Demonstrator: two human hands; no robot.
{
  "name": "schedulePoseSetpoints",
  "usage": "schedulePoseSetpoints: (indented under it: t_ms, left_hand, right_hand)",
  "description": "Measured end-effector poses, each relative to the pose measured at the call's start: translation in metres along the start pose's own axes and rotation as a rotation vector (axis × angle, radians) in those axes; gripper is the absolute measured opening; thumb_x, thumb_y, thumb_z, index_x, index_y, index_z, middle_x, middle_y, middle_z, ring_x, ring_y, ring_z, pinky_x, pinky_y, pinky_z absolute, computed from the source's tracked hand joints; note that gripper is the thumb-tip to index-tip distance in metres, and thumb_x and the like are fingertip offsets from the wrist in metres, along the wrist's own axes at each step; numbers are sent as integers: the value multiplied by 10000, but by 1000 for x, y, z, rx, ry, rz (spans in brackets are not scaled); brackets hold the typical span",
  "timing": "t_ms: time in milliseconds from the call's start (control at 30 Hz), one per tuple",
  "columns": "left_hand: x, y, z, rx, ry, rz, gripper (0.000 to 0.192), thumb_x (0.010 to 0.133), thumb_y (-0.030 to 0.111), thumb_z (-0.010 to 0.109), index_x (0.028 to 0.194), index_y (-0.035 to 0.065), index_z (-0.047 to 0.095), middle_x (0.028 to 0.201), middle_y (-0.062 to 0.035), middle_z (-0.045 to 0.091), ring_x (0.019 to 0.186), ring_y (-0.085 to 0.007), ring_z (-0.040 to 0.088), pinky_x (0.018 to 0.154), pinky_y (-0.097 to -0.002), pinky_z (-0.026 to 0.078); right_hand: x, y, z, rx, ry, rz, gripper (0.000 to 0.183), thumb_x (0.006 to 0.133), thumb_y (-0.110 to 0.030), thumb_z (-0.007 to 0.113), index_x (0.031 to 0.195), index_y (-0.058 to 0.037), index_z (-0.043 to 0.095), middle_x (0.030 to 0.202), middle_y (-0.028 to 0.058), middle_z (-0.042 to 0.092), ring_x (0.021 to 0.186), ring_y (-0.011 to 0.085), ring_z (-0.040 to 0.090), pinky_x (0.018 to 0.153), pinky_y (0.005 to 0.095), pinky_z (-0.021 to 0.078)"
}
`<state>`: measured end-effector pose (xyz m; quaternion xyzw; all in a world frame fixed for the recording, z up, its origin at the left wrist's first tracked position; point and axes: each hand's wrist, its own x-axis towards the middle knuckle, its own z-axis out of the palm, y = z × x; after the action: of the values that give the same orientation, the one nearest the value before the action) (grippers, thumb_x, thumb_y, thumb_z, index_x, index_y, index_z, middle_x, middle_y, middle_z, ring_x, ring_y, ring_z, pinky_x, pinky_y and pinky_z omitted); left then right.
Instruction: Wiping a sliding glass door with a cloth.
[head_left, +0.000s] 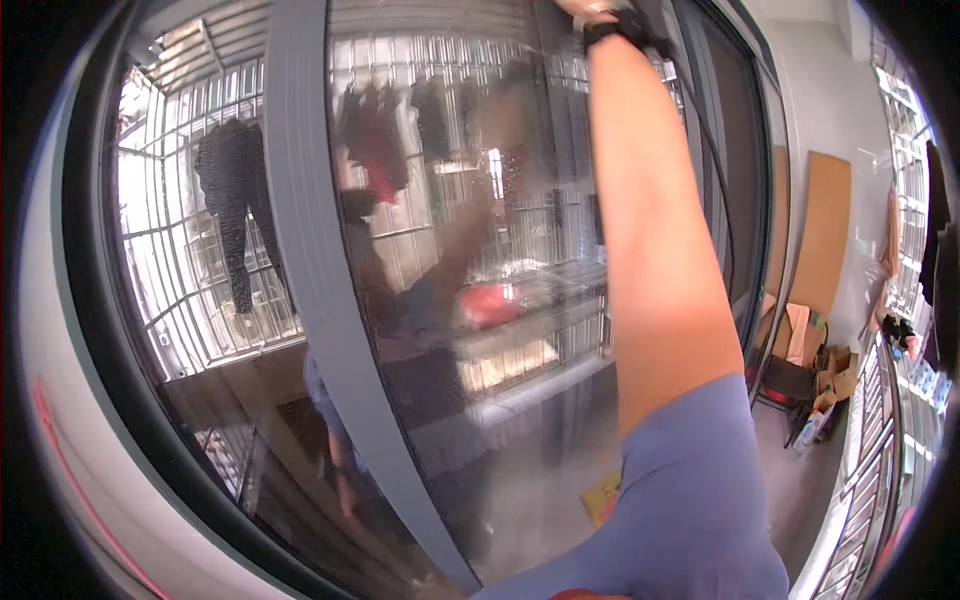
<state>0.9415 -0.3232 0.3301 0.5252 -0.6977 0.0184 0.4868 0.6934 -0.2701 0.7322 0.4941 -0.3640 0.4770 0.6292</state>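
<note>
My right arm in a blue short sleeve reaches up in front of a glass door panel (465, 247) with a grey frame. A black band (604, 31) is around the wrist, with a blurred dark thing beside it. Only part of my right hand (585, 7) shows at the top edge; its fingers and anything in them are cut off. Drops and hazy streaks mark the glass, which mirrors hanging clothes, window bars and an arm. A broad grey upright frame (311, 247) divides this panel from the one at left. My left hand is out of view.
Along the right side are a metal railing (862, 487), a dark chair (787, 379) and open cardboard boxes (836, 371). A brown board (821, 232) leans on the wall. Dark clothing (934, 255) hangs at the far right. A pink cord (82, 495) runs along the lower left.
</note>
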Motion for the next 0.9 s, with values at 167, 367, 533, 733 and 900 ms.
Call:
schedulePoseSetpoints:
  t_ms: [167,367,533,733,900]
  left_hand:
    - [-2,-13,3,-11,25,4,322,817,187,631,1042,-32,557,895,-191,630,813,-271,612,739,-330,478]
    - [-72,-19,-25,-123,67,94,322,817,188,630,1041,-32,557,896,-193,630,815,-274,613,739,-331,479]
    - [-235,-46,-49,-194,-39,13,323,817,189,630,1041,-32,558,897,-195,630,816,-277,614,739,-332,479]
    - [-419,-74,-74,-212,-197,-357,323,817,190,630,1041,-32,558,898,-197,630,817,-280,615,739,-333,480]
    - [-471,-80,-93,-221,-252,-489,323,817,191,629,1040,-32,559,899,-198,629,818,-283,616,739,-334,480]
  right_hand:
    - [-141,100,76,121,136,534,597,890,-488,198,1073,-79,593,1149,219,544,1101,433,464,958,506,328]
    - [-243,73,9,235,-255,880,544,915,-412,199,1038,-49,584,1123,215,554,1090,402,476,944,502,323]
    - [-224,-32,-26,123,-280,422,432,929,-265,262,771,-37,593,749,172,633,717,362,612,787,554,384]
    - [-245,-222,-119,697,-140,24,447,712,-150,537,1132,3,512,1236,228,400,1165,382,337,996,514,233]
    - [-264,-270,-152,944,4,-50,213,649,17,519,859,22,552,1041,158,509,1123,368,418,943,446,343]
